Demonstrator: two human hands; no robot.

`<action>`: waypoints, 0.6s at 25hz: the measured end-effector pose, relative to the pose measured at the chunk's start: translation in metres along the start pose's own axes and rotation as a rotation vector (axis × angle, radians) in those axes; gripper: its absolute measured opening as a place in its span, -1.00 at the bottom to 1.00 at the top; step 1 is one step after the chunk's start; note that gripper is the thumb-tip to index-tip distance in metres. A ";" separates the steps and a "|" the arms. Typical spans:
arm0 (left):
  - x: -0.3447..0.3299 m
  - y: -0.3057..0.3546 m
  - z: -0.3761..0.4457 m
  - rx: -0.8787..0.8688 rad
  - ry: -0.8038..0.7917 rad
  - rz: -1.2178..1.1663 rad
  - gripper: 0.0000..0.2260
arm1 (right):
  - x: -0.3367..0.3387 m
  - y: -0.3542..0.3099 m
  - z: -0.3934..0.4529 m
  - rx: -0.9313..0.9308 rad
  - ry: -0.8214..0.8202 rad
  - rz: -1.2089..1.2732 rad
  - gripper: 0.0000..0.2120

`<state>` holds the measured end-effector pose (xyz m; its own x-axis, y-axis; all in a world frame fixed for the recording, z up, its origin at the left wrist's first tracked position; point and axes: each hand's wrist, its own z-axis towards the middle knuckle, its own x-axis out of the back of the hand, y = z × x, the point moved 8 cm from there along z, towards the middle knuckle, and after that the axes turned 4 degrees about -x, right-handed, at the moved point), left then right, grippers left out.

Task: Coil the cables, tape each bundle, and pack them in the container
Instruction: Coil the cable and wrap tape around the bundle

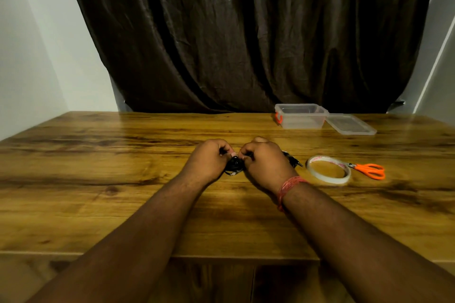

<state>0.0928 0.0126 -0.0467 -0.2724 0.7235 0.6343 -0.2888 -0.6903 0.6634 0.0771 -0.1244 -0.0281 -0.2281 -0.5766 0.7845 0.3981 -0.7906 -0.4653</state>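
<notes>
A small black coiled cable bundle (234, 166) sits between my two hands at the table's middle. My left hand (209, 158) grips its left side and my right hand (264, 162) grips its right side, fingertips nearly touching above it. Most of the bundle is hidden by my fingers. Another dark cable (293, 160) pokes out on the table just right of my right hand. A roll of clear tape (328, 170) lies flat to the right. The clear plastic container (301, 115) stands open at the back right, with nothing visible inside.
The container's clear lid (350, 124) lies flat to its right. Orange-handled scissors (368, 170) rest just right of the tape roll. A dark curtain (246, 32) hangs behind the wooden table (98, 167).
</notes>
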 end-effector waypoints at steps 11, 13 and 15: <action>0.009 0.005 -0.002 0.014 0.051 -0.018 -0.70 | 0.007 -0.008 -0.001 0.083 0.074 -0.077 -0.75; 0.010 0.004 -0.003 0.002 0.068 -0.007 -0.68 | 0.006 -0.011 -0.004 0.101 0.081 -0.135 -0.76; 0.014 0.008 -0.007 -0.035 0.109 0.028 -0.68 | 0.007 -0.017 -0.007 0.125 0.103 -0.196 -0.76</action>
<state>0.0808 0.0172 -0.0357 -0.3786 0.7012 0.6041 -0.3113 -0.7111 0.6304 0.0623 -0.1161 -0.0178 -0.3983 -0.4382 0.8058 0.4428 -0.8612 -0.2494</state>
